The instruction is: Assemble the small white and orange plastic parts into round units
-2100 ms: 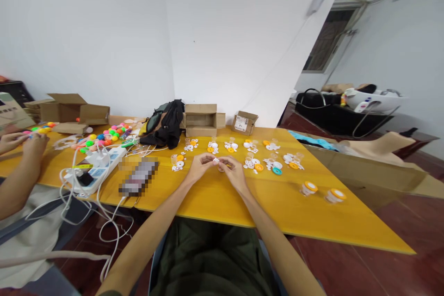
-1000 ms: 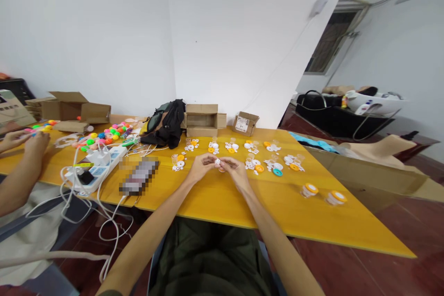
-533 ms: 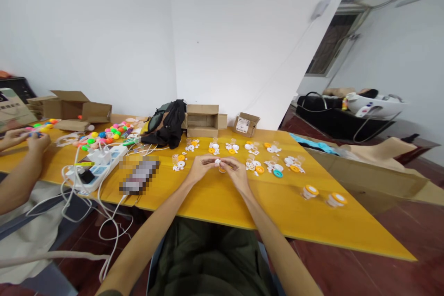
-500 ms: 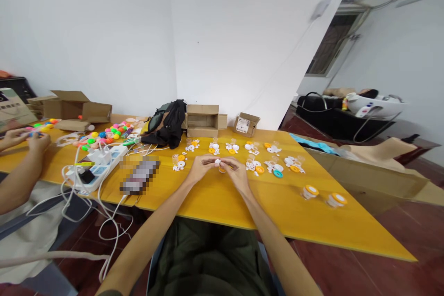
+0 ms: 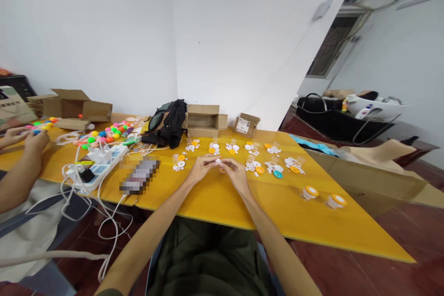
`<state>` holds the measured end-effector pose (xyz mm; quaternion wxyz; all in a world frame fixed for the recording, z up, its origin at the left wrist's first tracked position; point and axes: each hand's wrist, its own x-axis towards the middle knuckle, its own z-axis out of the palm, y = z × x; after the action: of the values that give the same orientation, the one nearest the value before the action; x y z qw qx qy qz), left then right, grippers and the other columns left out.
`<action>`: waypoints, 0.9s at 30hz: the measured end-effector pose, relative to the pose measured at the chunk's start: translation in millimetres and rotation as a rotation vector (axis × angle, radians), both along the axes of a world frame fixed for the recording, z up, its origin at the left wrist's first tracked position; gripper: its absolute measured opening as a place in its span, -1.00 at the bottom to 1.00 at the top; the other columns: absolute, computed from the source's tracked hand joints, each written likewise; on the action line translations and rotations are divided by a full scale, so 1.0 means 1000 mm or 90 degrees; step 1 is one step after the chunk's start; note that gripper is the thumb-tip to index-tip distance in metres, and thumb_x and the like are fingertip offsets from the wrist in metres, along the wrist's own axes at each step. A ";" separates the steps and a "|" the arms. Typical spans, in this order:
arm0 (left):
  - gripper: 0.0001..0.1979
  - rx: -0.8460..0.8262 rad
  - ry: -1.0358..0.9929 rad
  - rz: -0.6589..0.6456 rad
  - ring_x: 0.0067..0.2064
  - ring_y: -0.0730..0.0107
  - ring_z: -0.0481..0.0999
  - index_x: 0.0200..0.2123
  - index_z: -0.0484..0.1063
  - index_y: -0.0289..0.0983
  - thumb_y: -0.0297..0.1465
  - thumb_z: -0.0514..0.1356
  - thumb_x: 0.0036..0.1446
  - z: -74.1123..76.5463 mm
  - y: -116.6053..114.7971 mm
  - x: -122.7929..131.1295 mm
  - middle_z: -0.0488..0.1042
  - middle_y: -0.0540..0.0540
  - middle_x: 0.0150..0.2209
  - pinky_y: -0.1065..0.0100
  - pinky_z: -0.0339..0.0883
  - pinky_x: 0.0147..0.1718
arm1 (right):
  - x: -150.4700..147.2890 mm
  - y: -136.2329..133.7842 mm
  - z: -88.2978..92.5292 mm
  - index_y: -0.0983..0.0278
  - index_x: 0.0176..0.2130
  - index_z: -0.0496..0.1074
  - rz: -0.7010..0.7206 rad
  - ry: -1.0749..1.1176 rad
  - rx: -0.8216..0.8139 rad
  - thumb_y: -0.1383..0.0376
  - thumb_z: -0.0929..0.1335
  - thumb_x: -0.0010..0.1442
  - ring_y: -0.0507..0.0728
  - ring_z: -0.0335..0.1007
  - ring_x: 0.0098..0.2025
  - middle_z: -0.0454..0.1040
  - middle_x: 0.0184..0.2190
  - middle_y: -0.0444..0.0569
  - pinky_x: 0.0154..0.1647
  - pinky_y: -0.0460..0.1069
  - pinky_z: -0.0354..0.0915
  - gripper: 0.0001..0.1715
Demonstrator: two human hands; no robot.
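Observation:
My left hand (image 5: 201, 169) and my right hand (image 5: 236, 173) meet above the table, fingertips pinched on a small white piece with dark dots (image 5: 218, 161). Its exact kind is too small to make out. Just below it, an orange ring-shaped part (image 5: 222, 170) shows partly between my hands. Small groups of white dotted pieces, clear cups and orange or white rings lie around my hands, among them a teal ring (image 5: 278, 174) and an orange ring (image 5: 259, 170) to the right. Two clear jars with orange lids (image 5: 310, 193) (image 5: 336, 201) stand farther right.
A power strip (image 5: 104, 166) with tangled white cables and a blurred-out phone (image 5: 140, 175) lie left. Behind are a black bag (image 5: 169, 122), an open carton (image 5: 203, 122) and a smaller box (image 5: 247, 125). Another person's hands (image 5: 36, 141) work near colourful balls (image 5: 114, 132) at far left.
My hands stay in nearly the same place, still pinching the white dotted piece, which has turned slightly. The other person's hands have shifted slightly.

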<state>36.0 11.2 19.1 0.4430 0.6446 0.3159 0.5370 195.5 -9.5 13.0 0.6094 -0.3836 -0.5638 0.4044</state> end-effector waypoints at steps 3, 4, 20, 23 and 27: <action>-0.78 -0.018 -0.012 -0.006 -0.17 0.18 0.58 -0.34 0.68 -0.23 -0.24 0.43 -0.06 0.000 0.001 0.002 0.65 -0.12 -0.28 0.18 0.44 -0.05 | 0.000 -0.001 0.002 0.19 -0.44 0.56 0.003 0.001 -0.002 0.07 0.50 -0.08 0.12 0.46 -0.46 0.56 -0.52 -0.10 -0.43 0.00 0.42 -0.74; -0.76 -0.033 -0.021 -0.012 -0.18 0.18 0.59 -0.33 0.68 -0.23 -0.23 0.44 -0.07 -0.001 0.001 0.002 0.65 -0.12 -0.28 0.19 0.45 -0.06 | 0.000 -0.002 0.002 0.19 -0.43 0.56 0.005 0.001 -0.002 0.08 0.51 -0.08 0.11 0.45 -0.47 0.56 -0.52 -0.10 -0.43 0.00 0.42 -0.74; -0.75 -0.103 -0.064 -0.017 -0.28 0.23 0.63 -0.42 0.63 -0.26 -0.27 0.48 -0.19 0.000 0.000 0.006 0.66 -0.08 -0.38 0.25 0.49 -0.14 | 0.000 0.001 -0.003 0.20 -0.40 0.59 0.014 0.001 0.011 0.13 0.50 -0.07 0.11 0.45 -0.48 0.57 -0.50 -0.10 -0.44 0.00 0.43 -0.78; -0.74 -0.107 -0.068 -0.010 -0.28 0.22 0.63 -0.41 0.64 -0.26 -0.27 0.49 -0.20 0.000 0.001 0.005 0.67 -0.09 -0.37 0.25 0.50 -0.15 | -0.001 0.002 -0.003 0.20 -0.40 0.59 0.014 -0.006 0.007 0.11 0.51 -0.06 0.11 0.46 -0.47 0.57 -0.50 -0.09 -0.44 0.01 0.43 -0.76; -0.73 -0.112 -0.068 -0.010 -0.28 0.21 0.63 -0.40 0.65 -0.26 -0.26 0.49 -0.22 0.001 0.001 0.004 0.67 -0.10 -0.36 0.24 0.50 -0.14 | 0.000 0.003 -0.004 0.20 -0.38 0.59 0.016 -0.013 0.013 0.09 0.50 -0.05 0.12 0.47 -0.46 0.58 -0.48 -0.09 -0.42 0.02 0.45 -0.74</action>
<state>40.3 11.7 20.1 0.5181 0.5765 0.3326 0.5372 195.0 -6.9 8.6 0.6021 -0.3745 -0.5790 0.4026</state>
